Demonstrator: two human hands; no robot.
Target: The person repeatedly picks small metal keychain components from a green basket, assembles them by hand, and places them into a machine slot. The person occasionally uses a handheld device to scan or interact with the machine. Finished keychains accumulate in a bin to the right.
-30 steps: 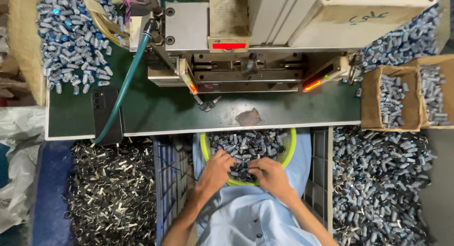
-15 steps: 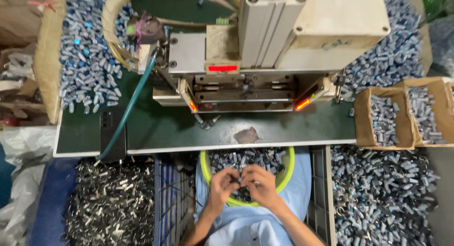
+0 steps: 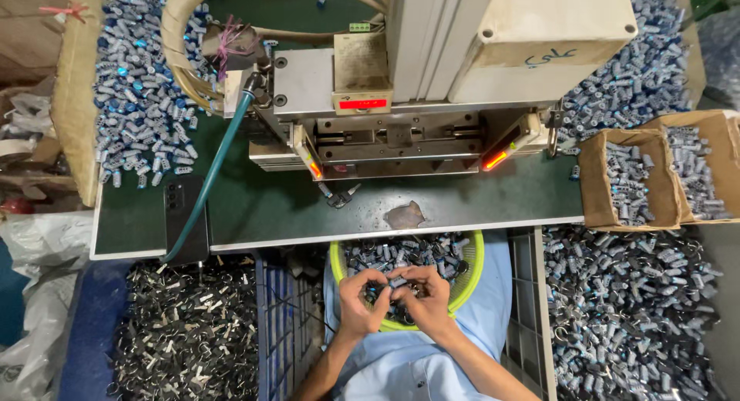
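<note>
A yellow-green round basket (image 3: 472, 274) full of small grey-blue cylindrical parts (image 3: 401, 254) rests on my lap below the bench edge. My left hand (image 3: 359, 299) and my right hand (image 3: 428, 294) meet over the basket, their fingertips pinching a few of the small parts (image 3: 395, 281) between them. A grey press machine (image 3: 408, 100) with a red display and two orange lights stands on the green bench (image 3: 262, 208) just beyond the basket.
A black phone (image 3: 185, 216) and a teal hose (image 3: 216, 162) lie at the bench's left. Heaps of blue-grey parts (image 3: 139, 100) flank the machine. Two cardboard boxes (image 3: 655, 177) hold parts at right. Dark metal clips (image 3: 185, 331) fill the left bin; more parts (image 3: 632, 308) the right.
My hands have drawn together from digging spread in the basket to holding parts between the fingertips. The view has shifted slightly, showing more of the machine's top.
</note>
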